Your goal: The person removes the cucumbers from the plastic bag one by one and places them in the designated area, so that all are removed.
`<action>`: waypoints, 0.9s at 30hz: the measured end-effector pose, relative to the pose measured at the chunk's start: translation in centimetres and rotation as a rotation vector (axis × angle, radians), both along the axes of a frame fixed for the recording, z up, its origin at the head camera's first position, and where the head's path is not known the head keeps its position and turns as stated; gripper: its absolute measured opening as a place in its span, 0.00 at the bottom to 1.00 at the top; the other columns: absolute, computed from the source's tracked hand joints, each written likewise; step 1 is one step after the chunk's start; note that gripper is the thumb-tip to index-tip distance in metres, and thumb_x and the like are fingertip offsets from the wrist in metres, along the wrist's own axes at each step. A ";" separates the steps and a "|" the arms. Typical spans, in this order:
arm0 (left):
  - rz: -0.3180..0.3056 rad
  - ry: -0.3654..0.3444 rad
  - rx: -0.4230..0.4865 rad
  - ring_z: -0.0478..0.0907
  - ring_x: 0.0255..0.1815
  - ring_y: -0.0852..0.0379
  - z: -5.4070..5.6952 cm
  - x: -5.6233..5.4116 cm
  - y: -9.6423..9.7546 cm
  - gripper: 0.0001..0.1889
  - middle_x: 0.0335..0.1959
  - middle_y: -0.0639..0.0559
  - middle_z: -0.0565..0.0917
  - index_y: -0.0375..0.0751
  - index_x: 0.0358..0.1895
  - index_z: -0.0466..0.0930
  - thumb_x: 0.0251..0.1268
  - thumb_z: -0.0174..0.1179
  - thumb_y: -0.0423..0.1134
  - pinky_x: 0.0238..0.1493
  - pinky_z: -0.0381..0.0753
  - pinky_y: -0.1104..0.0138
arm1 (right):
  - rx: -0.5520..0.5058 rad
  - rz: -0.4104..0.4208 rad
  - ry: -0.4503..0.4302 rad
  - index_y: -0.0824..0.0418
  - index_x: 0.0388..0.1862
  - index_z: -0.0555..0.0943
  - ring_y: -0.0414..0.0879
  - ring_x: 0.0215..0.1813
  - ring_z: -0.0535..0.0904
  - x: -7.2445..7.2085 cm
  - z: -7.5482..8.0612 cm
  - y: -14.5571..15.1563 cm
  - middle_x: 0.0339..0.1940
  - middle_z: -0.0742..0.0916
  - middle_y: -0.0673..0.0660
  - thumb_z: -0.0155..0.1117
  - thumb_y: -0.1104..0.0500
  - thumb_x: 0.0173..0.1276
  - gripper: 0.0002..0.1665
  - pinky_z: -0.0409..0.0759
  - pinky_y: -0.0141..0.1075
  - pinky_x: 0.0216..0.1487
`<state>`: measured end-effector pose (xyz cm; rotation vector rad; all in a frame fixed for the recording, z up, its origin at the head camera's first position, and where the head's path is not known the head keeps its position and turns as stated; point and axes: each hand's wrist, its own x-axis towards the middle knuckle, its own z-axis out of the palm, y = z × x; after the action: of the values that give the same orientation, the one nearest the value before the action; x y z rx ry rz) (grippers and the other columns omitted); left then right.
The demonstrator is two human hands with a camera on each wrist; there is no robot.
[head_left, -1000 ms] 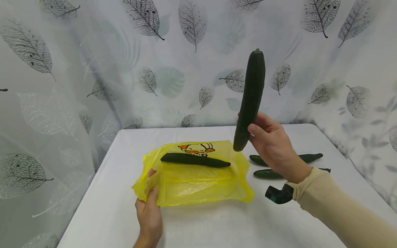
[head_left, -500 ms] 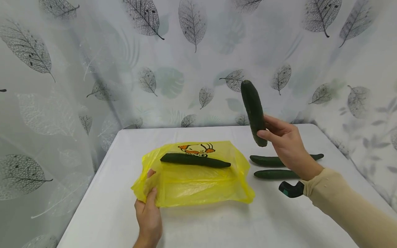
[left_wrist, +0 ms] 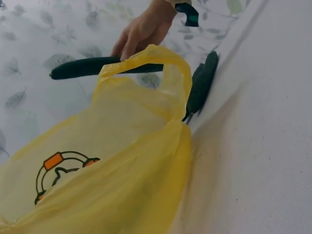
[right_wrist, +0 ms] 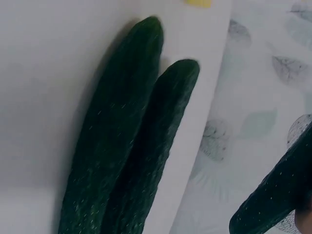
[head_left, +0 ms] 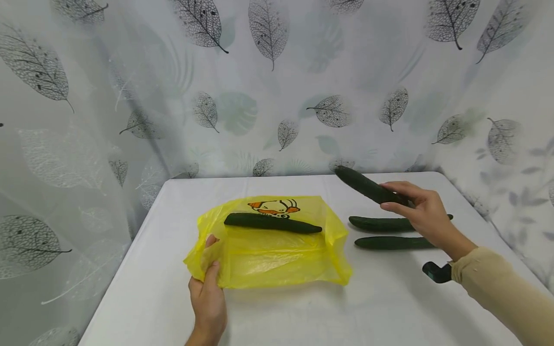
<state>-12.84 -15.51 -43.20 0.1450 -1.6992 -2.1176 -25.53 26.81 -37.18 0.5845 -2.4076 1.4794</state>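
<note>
My right hand (head_left: 426,211) holds a dark green cucumber (head_left: 362,185) above the back right of the table, its free end tilted up and to the left. Under that hand two more cucumbers lie side by side, a rear cucumber (head_left: 381,224) and a front cucumber (head_left: 389,243). With thumb and fingers my left hand (head_left: 209,302) pinches the left edge of a yellow plastic bag (head_left: 277,264) printed with a cartoon. Another cucumber (head_left: 272,223) lies across the bag's far part. In the right wrist view only a sliver of the right hand shows.
A white cloth covers the table (head_left: 285,317). Leaf-patterned curtains (head_left: 277,96) rise behind it and on both sides. A small black device (head_left: 437,272) is fixed at the right sleeve's cuff.
My right hand has moved right and down with its cucumber, which has tipped from nearly upright to a low slant. My left hand and the bag have hardly moved.
</note>
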 end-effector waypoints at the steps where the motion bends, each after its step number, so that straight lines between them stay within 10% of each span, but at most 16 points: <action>1: 0.000 0.001 -0.001 0.58 0.77 0.55 0.0 0.0 0.0 0.25 0.76 0.51 0.66 0.37 0.77 0.61 0.80 0.36 0.27 0.72 0.62 0.73 | 0.024 -0.011 0.013 0.64 0.62 0.82 0.40 0.59 0.77 -0.1 -0.3 0.3 0.58 0.84 0.51 0.72 0.70 0.64 0.27 0.78 0.22 0.51; 14: 0.047 -0.037 0.036 0.59 0.76 0.54 0.4 -0.1 0.3 0.25 0.76 0.47 0.66 0.32 0.76 0.60 0.80 0.39 0.28 0.72 0.64 0.70 | 0.299 -0.049 0.014 0.53 0.61 0.84 0.26 0.61 0.69 -0.5 -3.0 3.8 0.57 0.83 0.51 0.76 0.63 0.62 0.27 0.67 0.14 0.53; 27: 0.061 -0.023 0.075 0.62 0.74 0.53 0.3 -0.2 0.4 0.24 0.74 0.45 0.67 0.30 0.75 0.62 0.80 0.40 0.28 0.71 0.66 0.70 | 0.502 -0.038 0.055 0.46 0.60 0.85 0.19 0.59 0.67 2.6 -5.4 6.9 0.56 0.83 0.46 0.79 0.58 0.58 0.29 0.67 0.14 0.50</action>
<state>-13.08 -15.09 -42.92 0.2404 -1.6082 -2.1428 -22.89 33.69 -42.60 0.6617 -2.7330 0.8210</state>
